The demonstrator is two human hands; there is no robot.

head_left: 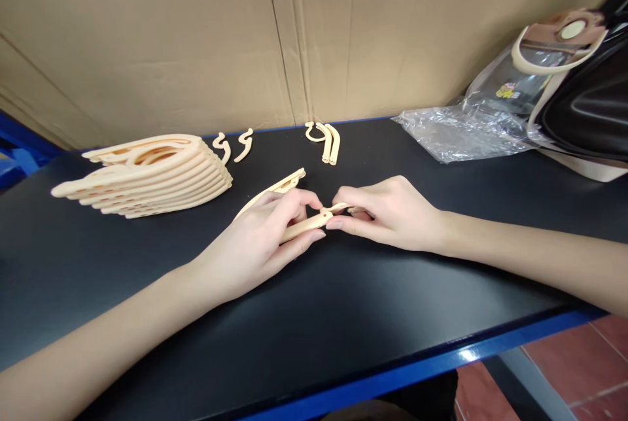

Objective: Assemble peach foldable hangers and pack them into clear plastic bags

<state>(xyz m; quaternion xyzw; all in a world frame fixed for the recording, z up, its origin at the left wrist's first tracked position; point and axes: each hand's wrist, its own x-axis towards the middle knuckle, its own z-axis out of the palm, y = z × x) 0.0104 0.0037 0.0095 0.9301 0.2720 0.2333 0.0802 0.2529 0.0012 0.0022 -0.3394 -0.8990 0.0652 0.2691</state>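
My left hand (265, 228) is closed around a cream plastic hanger arm (307, 226), whose holed end points toward my right hand. My right hand (387, 215) pinches a thin cream hanger piece (339, 206) against that end; its fingers hide most of the piece, so its full shape cannot be made out. Behind my left fingers another cream hanger part (279, 187) shows, partly covered by the hand. Farther back lie two loose hanger hooks (223, 148) and, to their right, a small group of a hook and curved hanger arms (331, 144).
A stack of cream hangers (161, 179) stands at the left of the black table (318, 336). Crinkled clear plastic (456, 133), a clear bottle (530, 78) and a black bag (589, 107) occupy the right back. Brown cardboard (196, 35) rises behind the table.
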